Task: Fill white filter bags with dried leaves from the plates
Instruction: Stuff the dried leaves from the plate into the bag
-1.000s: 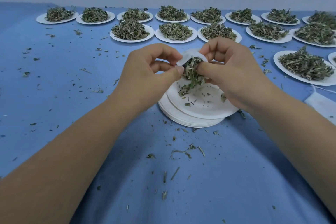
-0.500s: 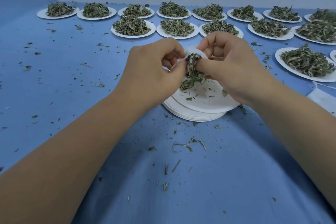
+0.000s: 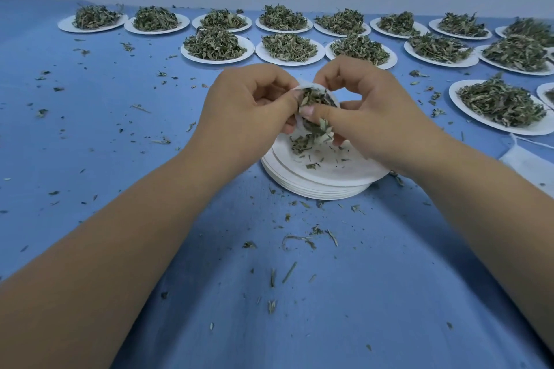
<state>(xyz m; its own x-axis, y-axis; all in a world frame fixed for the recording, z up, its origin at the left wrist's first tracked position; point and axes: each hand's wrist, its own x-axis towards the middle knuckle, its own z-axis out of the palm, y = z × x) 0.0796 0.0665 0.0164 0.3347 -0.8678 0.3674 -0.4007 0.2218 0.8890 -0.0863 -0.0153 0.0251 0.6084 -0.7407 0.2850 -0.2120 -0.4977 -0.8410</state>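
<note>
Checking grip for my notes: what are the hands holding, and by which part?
Left hand and right hand pinch the white filter bag by its open rim.

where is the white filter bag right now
The white filter bag is centre frame in the head view, pinched between the left hand and right hand, just above the stack of white plates, with dried leaves poking out.

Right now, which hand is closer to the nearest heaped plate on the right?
The right hand. That plate lies just to its right; the left hand is farther off, beyond the filter bag both hands hold.
</note>
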